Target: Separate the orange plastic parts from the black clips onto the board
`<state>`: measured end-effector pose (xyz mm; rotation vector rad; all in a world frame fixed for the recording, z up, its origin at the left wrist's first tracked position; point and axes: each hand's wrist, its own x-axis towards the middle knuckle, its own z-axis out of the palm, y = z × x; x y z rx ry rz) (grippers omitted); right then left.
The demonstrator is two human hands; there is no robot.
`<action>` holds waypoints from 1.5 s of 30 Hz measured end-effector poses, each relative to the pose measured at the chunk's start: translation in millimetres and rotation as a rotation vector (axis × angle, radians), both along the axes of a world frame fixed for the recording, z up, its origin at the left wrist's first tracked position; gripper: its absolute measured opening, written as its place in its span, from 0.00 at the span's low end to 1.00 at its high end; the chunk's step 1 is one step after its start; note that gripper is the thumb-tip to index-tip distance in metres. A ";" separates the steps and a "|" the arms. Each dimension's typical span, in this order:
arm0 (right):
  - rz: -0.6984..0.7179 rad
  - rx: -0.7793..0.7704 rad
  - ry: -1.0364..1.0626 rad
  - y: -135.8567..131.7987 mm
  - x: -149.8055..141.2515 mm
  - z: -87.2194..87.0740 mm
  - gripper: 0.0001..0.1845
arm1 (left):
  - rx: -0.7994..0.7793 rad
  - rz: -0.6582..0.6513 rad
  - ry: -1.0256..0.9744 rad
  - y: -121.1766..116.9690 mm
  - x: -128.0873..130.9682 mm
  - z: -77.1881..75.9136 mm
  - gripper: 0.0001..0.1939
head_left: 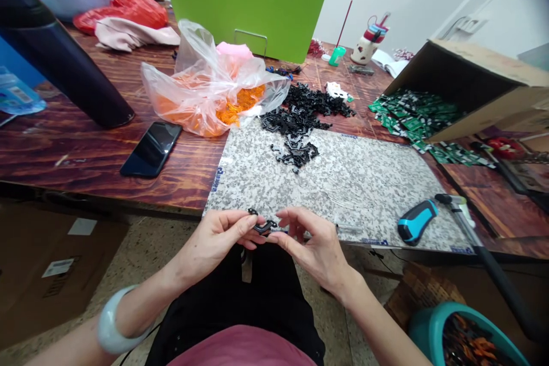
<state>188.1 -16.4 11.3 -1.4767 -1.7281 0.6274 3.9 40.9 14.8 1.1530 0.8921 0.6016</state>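
The green panel [249, 0] runs out of view above me; the speckled board [360, 168] lies before me. Beyond it, a cardboard box [493, 63] is cut off at the right, green pieces [416, 117] spilling from its dark mouth. The teal tub [422, 329], cut off below, holds orange and black pieces I can't make out singly. Folds of the clear bag [197, 40] veil its orange pieces [244, 102]. My left hand [223, 234] pinches a black part [265, 227] by the board's near edge. My right hand [315, 243] curls just beside it; whether it grips, I can't tell.
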 end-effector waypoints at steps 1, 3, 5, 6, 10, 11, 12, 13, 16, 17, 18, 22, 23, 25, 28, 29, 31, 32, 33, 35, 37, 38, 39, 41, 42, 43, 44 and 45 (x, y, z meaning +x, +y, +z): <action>0.007 -0.011 0.000 0.2 -1.0 1.2 0.12 | 0.018 -0.003 0.005 -0.3 -0.5 -0.4 0.12; 0.019 -0.039 0.013 0.3 -2.8 3.4 0.12 | 0.060 -0.013 0.017 -0.8 -1.7 -0.8 0.12; 0.036 -0.080 0.049 0.2 -4.5 4.8 0.11 | 0.102 -0.036 0.030 -0.9 -2.6 -0.9 0.12; 0.046 -0.110 0.083 0.2 -5.3 5.0 0.10 | 0.118 -0.048 0.038 -0.7 -2.9 -1.0 0.12; 0.017 -0.279 0.383 0.9 -11.0 3.3 0.10 | 0.107 0.028 0.039 -0.1 -1.5 -1.9 0.12; -0.012 -0.320 0.480 1.3 -13.7 2.6 0.11 | 0.091 0.080 0.029 -0.3 -0.6 -2.5 0.13; -0.045 -0.353 0.572 1.8 -17.0 1.8 0.11 | 0.079 0.126 0.017 -0.9 0.6 -3.3 0.16; -0.076 -0.378 0.655 2.3 -20.8 1.0 0.12 | 0.076 0.159 0.004 -1.8 1.9 -4.2 0.18; -0.112 -0.420 0.838 3.4 -33.6 -1.3 0.15 | 0.126 0.181 -0.013 -6.6 5.7 -7.4 0.17; -0.108 -0.427 0.872 3.4 -37.1 -2.0 0.15 | 0.151 0.173 -0.013 -8.3 6.7 -8.1 0.16; -0.099 -0.431 0.890 3.3 -39.4 -2.6 0.15 | 0.175 0.161 -0.012 -9.9 7.5 -8.3 0.14; -0.091 -0.387 0.743 3.6 -33.7 -0.9 0.14 | 0.210 0.134 -0.015 -11.7 7.8 -5.4 0.12; -0.116 -0.349 0.656 4.3 -29.2 0.9 0.14 | 0.213 0.135 -0.011 -11.1 7.0 -4.1 0.12; -0.171 -0.254 0.473 6.7 -20.5 5.5 0.13 | 0.242 0.111 0.020 -9.7 5.0 -2.1 0.12; -0.121 -0.154 0.322 10.5 -15.5 11.9 0.12 | 0.341 0.017 0.086 -9.0 1.7 -0.4 0.12; -0.076 -0.142 0.319 11.3 -16.7 13.1 0.11 | 0.377 -0.010 0.102 -9.5 0.8 -0.1 0.12; -0.023 -0.145 0.354 11.8 -21.7 14.2 0.10 | 0.441 -0.037 0.119 -11.6 -0.3 0.4 0.12; -0.024 -0.151 0.376 11.3 -24.8 14.6 0.10 | 0.468 -0.041 0.121 -13.1 -0.6 0.5 0.12; -0.035 -0.154 0.393 10.4 -27.8 15.2 0.10 | 0.492 -0.041 0.118 -14.8 -0.7 0.5 0.12; -0.059 -0.128 0.398 7.0 -32.8 17.6 0.10 | 0.538 -0.037 0.102 -18.9 -0.8 0.3 0.11; -0.057 -0.043 0.363 2.5 -36.2 21.8 0.09 | 0.588 -0.024 0.081 -23.3 -0.7 0.2 0.11; -0.049 0.014 0.334 0.3 -37.4 24.0 0.09 | 0.614 -0.019 0.070 -25.2 -0.6 0.4 0.12; -0.043 0.073 0.303 -1.5 -38.4 26.0 0.08 | 0.638 -0.015 0.063 -26.6 -0.5 0.9 0.13; -0.043 0.156 0.251 -2.9 -39.1 28.1 0.09 | 0.671 -0.003 0.066 -27.0 -0.1 2.1 0.13; -0.053 0.167 0.235 -1.8 -38.8 28.1 0.09 | 0.676 0.004 0.077 -25.6 0.2 2.7 0.13; -0.062 0.155 0.225 0.7 -37.6 27.5 0.10 | 0.669 0.009 0.094 -23.0 0.5 3.0 0.14; -0.061 0.124 0.220 4.9 -35.5 26.4 0.10 | 0.649 0.014 0.113 -19.5 0.9 2.9 0.14; -0.040 0.084 0.214 10.9 -32.2 25.1 0.10 | 0.615 0.017 0.130 -15.2 1.1 2.4 0.14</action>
